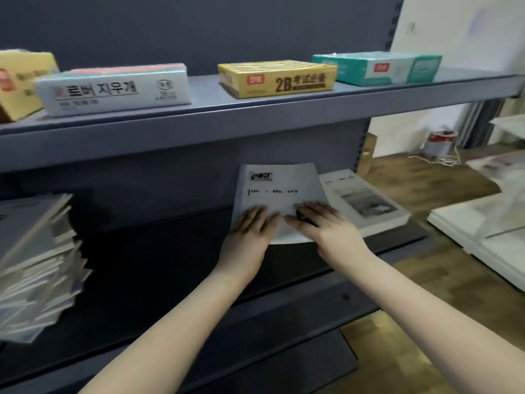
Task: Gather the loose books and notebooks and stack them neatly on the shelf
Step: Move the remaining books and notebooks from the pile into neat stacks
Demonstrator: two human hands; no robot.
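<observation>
Booklet (279,194) lies lengthwise pointing into shelf (397,240), both hands' (251,228) (321,223) flat, released grip pressing it.

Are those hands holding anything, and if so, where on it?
Both hands, left and right, press flat on the near edge of a white booklet on the shelf; no closed grip shows.

"2B" on yellow box (277,78)

Bare shelf (170,251) beside book stack (37,265)
</observation>
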